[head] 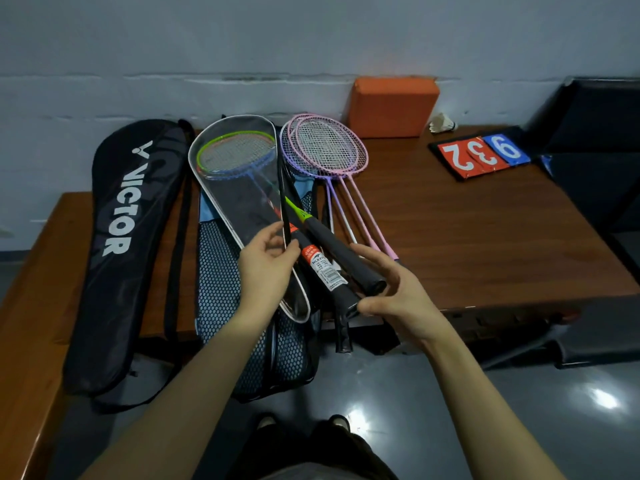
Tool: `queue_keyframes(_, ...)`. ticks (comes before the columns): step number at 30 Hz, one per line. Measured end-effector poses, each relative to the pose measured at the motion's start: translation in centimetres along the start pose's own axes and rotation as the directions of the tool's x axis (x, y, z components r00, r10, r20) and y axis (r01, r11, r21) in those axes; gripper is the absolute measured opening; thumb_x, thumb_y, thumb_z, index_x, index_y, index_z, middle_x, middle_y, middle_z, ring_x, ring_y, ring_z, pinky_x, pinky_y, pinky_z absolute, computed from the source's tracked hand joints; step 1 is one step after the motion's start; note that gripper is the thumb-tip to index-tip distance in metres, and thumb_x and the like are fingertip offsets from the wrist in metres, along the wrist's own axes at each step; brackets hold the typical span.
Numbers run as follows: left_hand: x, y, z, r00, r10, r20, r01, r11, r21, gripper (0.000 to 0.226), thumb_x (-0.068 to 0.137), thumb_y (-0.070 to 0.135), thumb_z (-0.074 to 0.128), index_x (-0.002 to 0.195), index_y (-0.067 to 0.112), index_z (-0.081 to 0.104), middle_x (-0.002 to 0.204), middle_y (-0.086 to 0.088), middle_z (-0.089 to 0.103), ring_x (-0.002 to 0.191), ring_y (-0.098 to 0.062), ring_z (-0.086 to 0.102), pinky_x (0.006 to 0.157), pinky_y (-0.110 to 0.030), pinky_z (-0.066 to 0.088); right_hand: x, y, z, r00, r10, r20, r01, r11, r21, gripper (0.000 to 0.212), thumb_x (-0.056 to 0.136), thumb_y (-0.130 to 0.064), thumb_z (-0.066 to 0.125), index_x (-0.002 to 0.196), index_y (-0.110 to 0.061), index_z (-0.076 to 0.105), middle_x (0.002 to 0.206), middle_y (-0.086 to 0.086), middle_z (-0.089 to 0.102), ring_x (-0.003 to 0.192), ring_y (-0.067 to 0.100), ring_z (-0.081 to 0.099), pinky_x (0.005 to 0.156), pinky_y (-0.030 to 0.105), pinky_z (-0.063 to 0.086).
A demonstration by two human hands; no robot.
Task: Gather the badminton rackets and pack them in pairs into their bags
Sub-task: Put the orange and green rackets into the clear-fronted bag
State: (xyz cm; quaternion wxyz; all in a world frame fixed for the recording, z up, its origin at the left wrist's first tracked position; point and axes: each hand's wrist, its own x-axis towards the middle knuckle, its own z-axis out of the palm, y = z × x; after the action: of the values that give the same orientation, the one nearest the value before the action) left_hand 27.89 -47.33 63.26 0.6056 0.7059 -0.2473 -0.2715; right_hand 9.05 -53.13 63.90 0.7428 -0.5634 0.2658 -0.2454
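1. Head view: the left hand (268, 261) pinches the black zip edge of a clear racket bag (239, 188) between thumb and fingers, near the front edge of the surface (485, 230).
2. The right hand (391, 292) is half open with its fingers spread; the thumb and fingertips touch the butt ends of 2 dark grips (343, 271) that stick out of the clear bag's open side. Whether it actually grips them I cannot tell.
3. Inside the clear bag lie 2 rackets (235, 154), heads toward the wall: one frame green and orange, the other blue. One grip carries an orange and white label (320, 265).
4. The clear bag rests on a blue mesh bag (221, 292), which hangs over the front edge of the surface.
5. Just to the right, 3 pink and purple rackets (325, 150) lie stacked, heads toward the back edge, handles pointing to the front.
6. At the left end of the surface lies a black bag marked VICTOR (131, 220), its lower end hanging past the front edge.
7. At the back edge, against the wall, stands an orange block (391, 109); beside it sits a white shuttlecock (443, 124).
8. Toward the back right corner lies a scoreboard (481, 154) with red and blue number cards.
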Motion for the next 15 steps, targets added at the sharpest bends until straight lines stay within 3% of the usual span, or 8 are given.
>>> queue_keyframes(3, 0.1, 0.1, 0.1, 0.993, 0.113, 0.024, -0.116, 0.968, 0.223, 0.039, 0.082, 0.015, 0.065, 0.12, 0.013, 0.06, 0.083, -0.003, 0.066, 0.072, -0.016, 0.064, 0.077, -0.031, 0.053, -0.4, 0.8, 0.2, 0.996, -0.054, -0.077, 0.061, 0.994, 0.092, 0.085, 0.045, -0.016, 0.09, 0.123, -0.015, 0.054, 0.124, 0.008, 0.061, 0.105, 0.027, 0.063, 0.081, 0.032, 0.054)
queue_keyframes(6, 0.1, 0.1, 0.1, 0.977, 0.205, 0.065, -0.213, 0.884, 0.416, 0.034, 0.083, 0.02, 0.06, 0.117, 0.018, 0.062, 0.073, -0.004, 0.062, 0.06, -0.013, 0.054, 0.065, -0.027, 0.045, -0.9, 1.0, 0.8, 0.991, -0.081, -0.11, 0.088, 0.994, 0.061, 0.064, 0.057, 0.004, 0.075, 0.116, -0.009, 0.054, 0.113, 0.009, 0.063, 0.076, 0.012, 0.068, 0.067, 0.023, 0.055)
queue_keyframes(8, -0.3, 0.0, 0.2, 0.975, 0.211, 0.063, -0.217, 0.874, 0.435, 0.031, 0.084, 0.018, 0.059, 0.114, 0.018, 0.064, 0.069, -0.003, 0.061, 0.059, -0.016, 0.055, 0.065, -0.03, 0.046, -1.3, 1.4, 1.3, 0.988, -0.09, -0.125, 0.097, 0.994, 0.051, 0.059, 0.062, 0.007, 0.068, 0.117, -0.006, 0.052, 0.115, 0.008, 0.06, 0.067, 0.005, 0.066, 0.064, 0.018, 0.052)
queue_keyframes(12, -1.5, -0.2, 0.2, 0.996, 0.092, -0.011, -0.082, 0.928, 0.364, 0.034, 0.082, 0.019, 0.065, 0.116, 0.018, 0.061, 0.065, 0.001, 0.06, 0.066, -0.018, 0.06, 0.071, -0.031, 0.049, -2.1, 2.5, 1.1, 0.991, -0.079, -0.11, 0.088, 0.993, 0.079, 0.07, 0.069, 0.012, 0.069, 0.131, -0.013, 0.045, 0.118, -0.002, 0.064, 0.091, 0.02, 0.068, 0.079, 0.029, 0.055)
queue_keyframes(15, -2.5, -0.6, 0.3, 1.0, 0.023, -0.013, -0.017, 0.933, 0.36, 0.038, 0.078, 0.016, 0.069, 0.114, 0.015, 0.059, 0.069, 0.004, 0.061, 0.071, -0.016, 0.062, 0.074, -0.033, 0.05, -2.2, 3.2, 0.5, 0.991, -0.089, -0.103, 0.097, 0.992, 0.079, 0.062, 0.071, 0.011, 0.069, 0.126, -0.013, 0.052, 0.123, -0.003, 0.063, 0.099, 0.026, 0.065, 0.088, 0.038, 0.054)
